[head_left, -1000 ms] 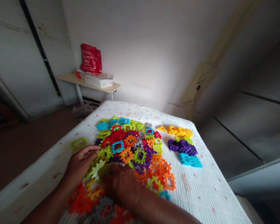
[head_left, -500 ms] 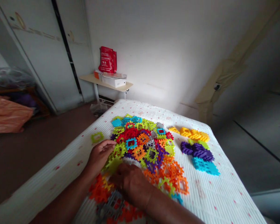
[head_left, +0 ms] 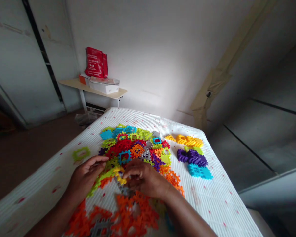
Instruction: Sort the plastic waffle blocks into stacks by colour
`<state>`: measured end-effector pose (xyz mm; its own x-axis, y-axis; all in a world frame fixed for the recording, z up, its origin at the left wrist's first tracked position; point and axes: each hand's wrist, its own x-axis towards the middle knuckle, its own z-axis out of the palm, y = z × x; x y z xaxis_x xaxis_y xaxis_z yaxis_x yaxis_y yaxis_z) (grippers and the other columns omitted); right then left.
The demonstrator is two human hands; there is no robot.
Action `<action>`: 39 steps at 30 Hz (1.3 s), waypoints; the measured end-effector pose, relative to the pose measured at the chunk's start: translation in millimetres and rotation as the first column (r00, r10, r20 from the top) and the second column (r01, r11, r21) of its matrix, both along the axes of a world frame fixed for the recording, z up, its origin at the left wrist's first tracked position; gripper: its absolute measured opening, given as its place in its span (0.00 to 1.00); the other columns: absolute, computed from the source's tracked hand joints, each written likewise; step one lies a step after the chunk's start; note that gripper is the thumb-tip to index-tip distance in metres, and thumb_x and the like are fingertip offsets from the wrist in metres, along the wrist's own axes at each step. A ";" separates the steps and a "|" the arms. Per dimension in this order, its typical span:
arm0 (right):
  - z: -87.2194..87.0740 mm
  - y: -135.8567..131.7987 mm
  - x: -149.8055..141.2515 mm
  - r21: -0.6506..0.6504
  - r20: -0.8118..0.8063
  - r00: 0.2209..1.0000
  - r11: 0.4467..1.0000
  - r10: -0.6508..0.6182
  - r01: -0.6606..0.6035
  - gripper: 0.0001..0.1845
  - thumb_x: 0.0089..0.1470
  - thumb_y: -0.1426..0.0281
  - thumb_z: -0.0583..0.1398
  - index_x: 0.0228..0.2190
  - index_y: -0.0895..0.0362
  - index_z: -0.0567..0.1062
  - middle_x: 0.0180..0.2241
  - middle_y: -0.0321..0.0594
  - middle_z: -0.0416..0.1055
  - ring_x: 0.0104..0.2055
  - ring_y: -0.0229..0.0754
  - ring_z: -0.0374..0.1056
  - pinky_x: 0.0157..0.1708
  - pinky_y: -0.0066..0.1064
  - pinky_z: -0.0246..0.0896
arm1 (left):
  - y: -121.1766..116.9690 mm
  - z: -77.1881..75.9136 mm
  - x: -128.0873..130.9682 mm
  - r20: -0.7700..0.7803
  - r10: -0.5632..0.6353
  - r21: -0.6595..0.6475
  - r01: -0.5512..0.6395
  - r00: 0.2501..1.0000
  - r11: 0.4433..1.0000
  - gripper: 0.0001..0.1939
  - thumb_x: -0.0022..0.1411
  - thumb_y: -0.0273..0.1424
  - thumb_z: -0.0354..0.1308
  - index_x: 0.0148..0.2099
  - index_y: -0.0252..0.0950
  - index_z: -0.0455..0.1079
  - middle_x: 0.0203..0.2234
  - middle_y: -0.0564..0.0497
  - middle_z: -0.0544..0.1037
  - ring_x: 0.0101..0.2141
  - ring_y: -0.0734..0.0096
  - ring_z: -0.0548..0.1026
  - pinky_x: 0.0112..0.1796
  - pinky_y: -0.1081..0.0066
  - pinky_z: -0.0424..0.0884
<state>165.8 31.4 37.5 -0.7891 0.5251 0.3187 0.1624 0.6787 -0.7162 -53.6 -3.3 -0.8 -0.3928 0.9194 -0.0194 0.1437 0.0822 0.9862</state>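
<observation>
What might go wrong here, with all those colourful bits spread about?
The yellow piece at the right hand's fingers has a toothed edge, so it could catch on pieces nearby. The lone green frame lies close to the left hand and might get nudged aside. The purple pieces and blue pieces lie close together, so a bump could mix them.

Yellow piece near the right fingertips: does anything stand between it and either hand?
Nothing visible stands between the yellow piece and the right hand; whether they touch is unclear. Toward the left hand, lime-green pieces lie in between.
</observation>
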 end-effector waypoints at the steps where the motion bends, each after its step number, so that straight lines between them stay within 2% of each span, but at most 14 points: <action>1: 2.5 6.3 8.0 0.002 -0.034 0.998 0.999 -0.046 0.046 0.10 0.46 0.81 0.63 0.32 0.56 0.75 0.35 0.37 0.70 0.39 0.35 0.66 0.39 0.25 0.61 | -0.4 0.7 0.5 0.010 -0.001 -0.007 0.001 1.000 1.000 0.19 0.41 0.44 0.62 0.34 0.38 0.74 0.27 0.52 0.79 0.29 0.66 0.75 0.29 0.74 0.69; 3: 7.2 17.8 24.1 0.037 -0.071 0.985 0.987 -0.155 0.157 0.11 0.47 0.82 0.60 0.32 0.56 0.75 0.37 0.38 0.70 0.39 0.36 0.66 0.39 0.26 0.61 | -1.3 3.1 1.8 0.019 0.003 -0.013 -0.003 1.000 1.000 0.20 0.40 0.44 0.62 0.35 0.38 0.74 0.28 0.51 0.80 0.30 0.66 0.76 0.30 0.74 0.69; 6: 12.1 31.8 45.1 0.121 -0.046 0.946 0.938 -0.320 0.324 0.13 0.48 0.83 0.57 0.32 0.56 0.76 0.38 0.40 0.69 0.40 0.37 0.66 0.39 0.26 0.61 | -2.3 8.1 3.5 0.027 0.005 -0.015 -0.005 1.000 1.000 0.20 0.40 0.44 0.63 0.34 0.37 0.74 0.30 0.49 0.80 0.33 0.64 0.76 0.34 0.72 0.70; 8: 11.8 39.8 55.4 0.189 0.023 0.900 0.886 -0.435 0.423 0.13 0.49 0.84 0.56 0.31 0.57 0.76 0.37 0.41 0.70 0.39 0.37 0.67 0.38 0.26 0.62 | -2.4 10.5 4.3 0.027 0.009 -0.014 -0.009 1.000 1.000 0.20 0.39 0.44 0.63 0.33 0.36 0.74 0.31 0.48 0.81 0.35 0.61 0.77 0.37 0.71 0.70; 12: 0.5 53.9 65.5 0.323 0.169 0.751 0.756 -0.638 0.569 0.14 0.48 0.85 0.56 0.31 0.59 0.77 0.34 0.42 0.72 0.38 0.39 0.68 0.40 0.28 0.62 | -1.2 9.9 4.8 0.011 0.008 -0.021 -0.008 1.000 1.000 0.20 0.39 0.44 0.62 0.33 0.37 0.74 0.30 0.48 0.81 0.35 0.60 0.77 0.38 0.69 0.71; 14: -6.9 58.1 65.9 0.341 0.214 0.712 0.734 -0.669 0.587 0.14 0.49 0.84 0.56 0.32 0.60 0.77 0.35 0.44 0.73 0.39 0.40 0.69 0.41 0.27 0.62 | -0.4 8.4 4.8 0.004 0.007 -0.019 -0.007 1.000 1.000 0.20 0.39 0.44 0.62 0.33 0.37 0.74 0.30 0.48 0.81 0.35 0.60 0.77 0.37 0.69 0.71; 18: -11.8 58.5 63.9 0.327 0.284 0.681 0.736 -0.675 0.593 0.17 0.49 0.84 0.55 0.38 0.58 0.77 0.39 0.42 0.74 0.42 0.39 0.69 0.44 0.26 0.61 | 0.2 6.9 4.1 0.005 0.011 -0.017 -0.011 1.000 1.000 0.19 0.41 0.44 0.62 0.33 0.37 0.74 0.30 0.49 0.81 0.36 0.61 0.77 0.38 0.71 0.71; 20: -9.3 56.0 63.1 0.333 0.307 0.635 0.706 -0.708 0.625 0.19 0.49 0.82 0.56 0.41 0.56 0.76 0.41 0.41 0.74 0.42 0.39 0.70 0.44 0.26 0.61 | 0.1 6.3 3.1 0.013 0.009 -0.009 -0.009 1.000 1.000 0.19 0.40 0.44 0.62 0.33 0.37 0.74 0.31 0.48 0.81 0.36 0.61 0.77 0.38 0.71 0.71; 23: -6.2 52.1 60.2 0.396 0.294 0.559 0.631 -0.776 0.668 0.15 0.51 0.76 0.58 0.41 0.56 0.75 0.41 0.41 0.73 0.42 0.41 0.69 0.43 0.27 0.61 | -0.2 4.9 1.4 0.024 0.003 -0.002 -0.003 1.000 1.000 0.19 0.40 0.43 0.63 0.34 0.38 0.74 0.31 0.48 0.81 0.35 0.62 0.77 0.37 0.72 0.71; 27: -12.6 49.3 49.2 0.509 0.272 0.501 0.565 -0.821 0.649 0.16 0.50 0.65 0.62 0.41 0.57 0.73 0.39 0.44 0.72 0.43 0.46 0.68 0.41 0.31 0.62 | -0.7 5.1 1.2 0.012 0.011 -0.015 -0.010 1.000 1.000 0.19 0.40 0.44 0.62 0.33 0.38 0.74 0.30 0.49 0.81 0.34 0.63 0.77 0.36 0.73 0.70; 31: -23.4 47.3 35.7 0.568 0.322 0.427 0.533 -0.845 0.627 0.14 0.50 0.66 0.61 0.39 0.59 0.72 0.37 0.47 0.71 0.42 0.48 0.67 0.40 0.35 0.62 | -1.4 9.1 3.2 -0.005 0.021 -0.027 -0.021 1.000 0.999 0.19 0.40 0.45 0.62 0.33 0.38 0.74 0.31 0.49 0.81 0.35 0.62 0.77 0.37 0.72 0.71; 33: -25.2 46.4 32.5 0.569 0.324 0.414 0.525 -0.851 0.634 0.14 0.50 0.67 0.61 0.39 0.60 0.71 0.37 0.48 0.71 0.42 0.49 0.67 0.41 0.36 0.61 | -1.5 10.6 3.7 -0.014 0.027 -0.033 -0.027 1.000 0.999 0.19 0.39 0.45 0.62 0.33 0.38 0.74 0.32 0.49 0.81 0.36 0.61 0.77 0.38 0.73 0.71; 37: -15.8 53.1 44.7 0.544 0.292 0.425 0.514 -0.857 0.664 0.19 0.51 0.65 0.62 0.44 0.60 0.70 0.39 0.48 0.71 0.43 0.48 0.66 0.43 0.35 0.60 | -1.5 11.1 1.9 -0.050 0.038 -0.056 -0.041 0.998 0.998 0.20 0.39 0.47 0.61 0.33 0.40 0.75 0.32 0.51 0.81 0.37 0.59 0.77 0.37 0.71 0.71; 39: -5.2 64.2 62.9 0.554 0.255 0.365 0.445 -0.895 0.704 0.21 0.52 0.62 0.61 0.46 0.58 0.69 0.41 0.47 0.70 0.44 0.47 0.66 0.43 0.34 0.60 | -1.6 10.8 0.0 -0.065 0.041 -0.064 -0.045 0.997 0.997 0.20 0.38 0.48 0.61 0.32 0.41 0.75 0.32 0.51 0.82 0.38 0.58 0.77 0.38 0.70 0.72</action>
<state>228.7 95.6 32.3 -0.1131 0.9326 0.3427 0.9734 0.1732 -0.1501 -53.6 -4.9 10.1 -0.4342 0.8993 -0.0522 0.2011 0.1533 0.9675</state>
